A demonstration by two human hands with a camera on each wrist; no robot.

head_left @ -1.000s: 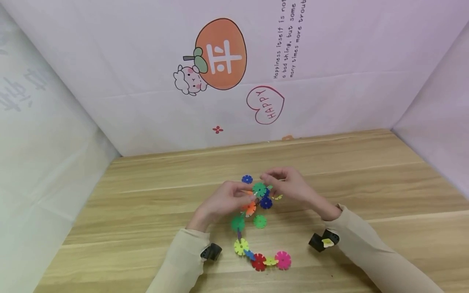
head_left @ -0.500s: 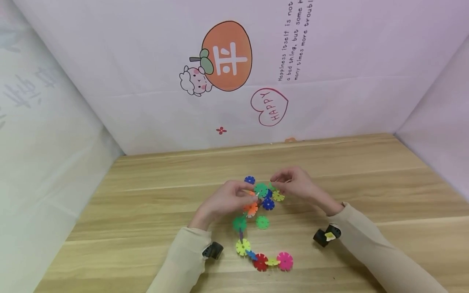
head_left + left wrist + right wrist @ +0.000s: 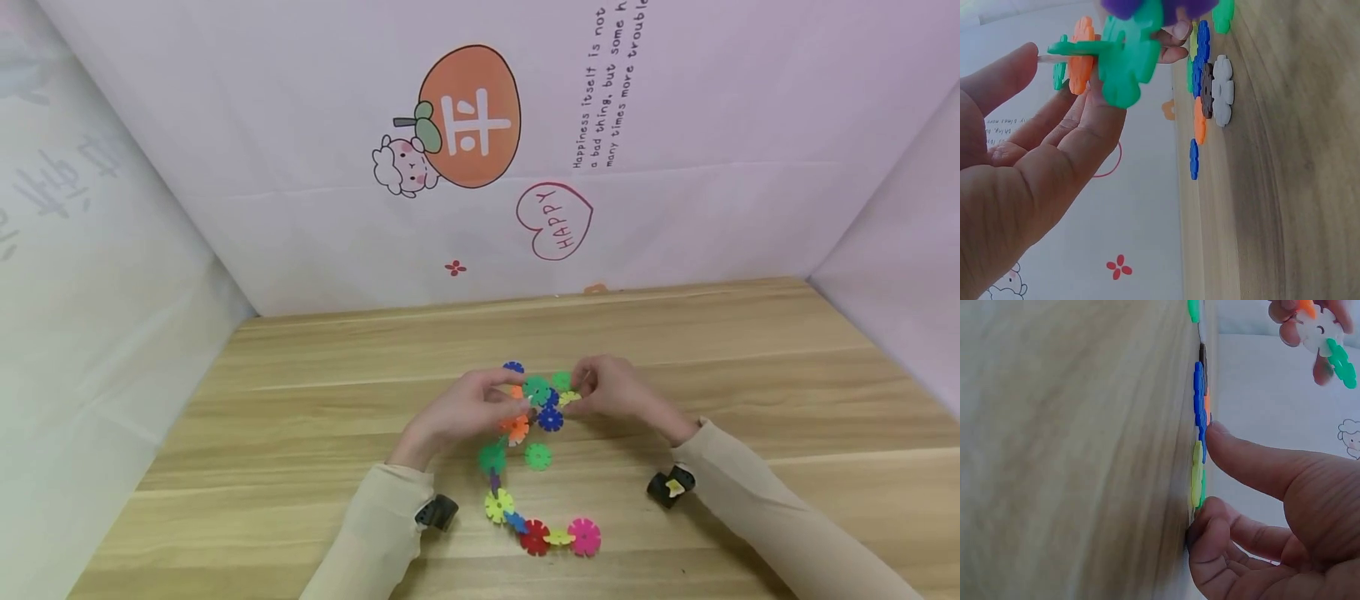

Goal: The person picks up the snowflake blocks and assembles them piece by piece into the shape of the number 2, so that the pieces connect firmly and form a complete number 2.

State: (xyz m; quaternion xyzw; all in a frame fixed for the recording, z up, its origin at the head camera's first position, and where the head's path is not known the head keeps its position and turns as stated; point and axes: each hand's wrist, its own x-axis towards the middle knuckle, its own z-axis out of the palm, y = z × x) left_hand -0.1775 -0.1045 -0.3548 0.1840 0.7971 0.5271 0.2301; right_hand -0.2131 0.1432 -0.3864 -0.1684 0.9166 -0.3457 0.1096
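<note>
The left hand holds up the near end of a chain of snowflake discs, fingers pinching a green disc and an orange one beside it, lifted off the tabletop. The chain trails back toward the person, ending in a pink disc. The right hand is down at a yellow loose disc lying flat, thumb and curled fingertips closing on its edge. A lone green disc lies nearby.
</note>
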